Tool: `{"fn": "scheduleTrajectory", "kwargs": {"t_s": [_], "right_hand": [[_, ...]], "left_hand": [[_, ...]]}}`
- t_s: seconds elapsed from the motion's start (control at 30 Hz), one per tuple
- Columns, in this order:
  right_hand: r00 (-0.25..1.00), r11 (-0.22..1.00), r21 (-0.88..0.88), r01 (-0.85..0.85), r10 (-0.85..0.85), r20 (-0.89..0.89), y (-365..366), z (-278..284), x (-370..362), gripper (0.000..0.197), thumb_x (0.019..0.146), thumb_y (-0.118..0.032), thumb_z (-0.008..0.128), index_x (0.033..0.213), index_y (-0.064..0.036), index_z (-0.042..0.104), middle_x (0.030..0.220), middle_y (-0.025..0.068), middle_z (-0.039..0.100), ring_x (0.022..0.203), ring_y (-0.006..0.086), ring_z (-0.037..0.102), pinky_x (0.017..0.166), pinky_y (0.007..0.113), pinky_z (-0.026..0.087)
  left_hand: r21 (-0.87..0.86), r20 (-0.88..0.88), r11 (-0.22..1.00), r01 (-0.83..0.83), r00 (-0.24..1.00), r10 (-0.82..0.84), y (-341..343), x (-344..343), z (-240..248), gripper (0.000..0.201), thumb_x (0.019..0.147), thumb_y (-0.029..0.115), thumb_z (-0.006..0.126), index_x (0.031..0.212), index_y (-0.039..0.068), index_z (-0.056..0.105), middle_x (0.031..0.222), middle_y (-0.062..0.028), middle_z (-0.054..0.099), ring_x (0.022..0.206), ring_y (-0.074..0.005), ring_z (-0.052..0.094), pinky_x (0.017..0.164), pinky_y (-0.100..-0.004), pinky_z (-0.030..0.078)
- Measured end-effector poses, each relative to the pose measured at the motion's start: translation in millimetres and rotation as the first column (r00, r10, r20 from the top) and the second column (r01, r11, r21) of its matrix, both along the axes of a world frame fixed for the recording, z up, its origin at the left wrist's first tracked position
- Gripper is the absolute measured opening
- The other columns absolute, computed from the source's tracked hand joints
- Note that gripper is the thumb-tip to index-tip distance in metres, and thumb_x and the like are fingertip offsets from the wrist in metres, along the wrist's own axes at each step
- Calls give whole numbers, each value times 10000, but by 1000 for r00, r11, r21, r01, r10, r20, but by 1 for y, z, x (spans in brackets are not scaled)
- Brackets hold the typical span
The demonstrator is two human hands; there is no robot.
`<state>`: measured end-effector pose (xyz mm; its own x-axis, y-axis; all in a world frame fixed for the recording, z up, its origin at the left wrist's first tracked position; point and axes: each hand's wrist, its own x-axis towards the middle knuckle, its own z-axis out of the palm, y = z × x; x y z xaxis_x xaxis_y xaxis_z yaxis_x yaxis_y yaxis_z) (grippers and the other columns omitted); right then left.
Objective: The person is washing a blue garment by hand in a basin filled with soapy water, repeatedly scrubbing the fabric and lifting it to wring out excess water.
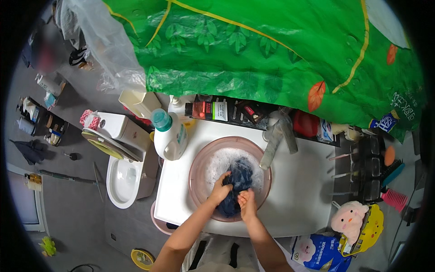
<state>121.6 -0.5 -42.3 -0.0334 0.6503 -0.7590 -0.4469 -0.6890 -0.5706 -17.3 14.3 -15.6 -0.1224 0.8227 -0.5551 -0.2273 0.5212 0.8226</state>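
Note:
A dark navy wet cloth (240, 174), bunched up, lies in foamy water inside a pinkish translucent basin (193, 179). My left hand (221, 188) grips the cloth's left side, fingers curled into it. On the lower right side, my right hand (247, 204) has its fingers closed on the same cloth, near the basin's front. White suds (215, 163) surround the cloth at the back and sides. Whether the cloth is a garment cannot be made out. The basin sits on a white washbasin counter (170, 199), beside a grey faucet (274, 145).
A white detergent bottle with a teal cap (170, 136) stands left of the basin. Behind runs a dark shelf of toiletries (226, 111), under a green plastic sheet (253, 54). The toilet (123, 181) is at left. Right are wall-mounted cups (369, 170) and a blue package (317, 251).

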Motion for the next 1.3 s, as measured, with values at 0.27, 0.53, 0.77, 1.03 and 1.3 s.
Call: {"fn": "scheduleTrajectory", "kwargs": {"t_s": [0.27,0.53,0.77,1.03,1.3], "right_hand": [[762,971,38,-238,211,-613,31,-57,20,532,859,-421,389,1184,-1,424,1106,186,520,990,313,525,852,420,437],[826,976,-94,-197,113,-552,32,38,0,416,828,-348,420,1128,-71,503,1095,74,553,1028,221,522,881,395,422],[273,966,238,-98,256,-927,12,-51,-7,629,841,-541,379,1220,-41,425,1159,151,484,1019,242,493,898,369,374],[987,978,136,-156,160,-20,-1,-25,-8,667,852,-536,375,1235,10,404,1197,166,460,1097,235,451,945,339,325],[859,945,25,-325,284,425,62,60,16,679,797,-568,470,1224,-40,446,1032,61,533,789,128,493,638,277,368]], "left_hand": [[152,-498,977,148,866,-54,-31,59,48,517,751,279,575,1162,28,387,895,-253,570,905,-358,567,785,-383,430],[469,-829,837,281,468,307,-21,34,15,380,765,259,547,1096,77,506,1220,-260,364,1034,-425,409,860,-463,344],[509,-779,736,446,602,174,-36,55,33,239,643,218,662,727,56,506,835,-114,511,795,-297,487,721,-372,379],[533,-524,845,54,805,279,-36,52,24,131,700,128,596,645,12,572,620,-148,559,536,-286,527,552,-344,433],[299,-113,830,-471,846,521,-33,-8,43,303,896,221,499,684,13,555,640,28,488,635,-56,413,582,-224,363]]}}
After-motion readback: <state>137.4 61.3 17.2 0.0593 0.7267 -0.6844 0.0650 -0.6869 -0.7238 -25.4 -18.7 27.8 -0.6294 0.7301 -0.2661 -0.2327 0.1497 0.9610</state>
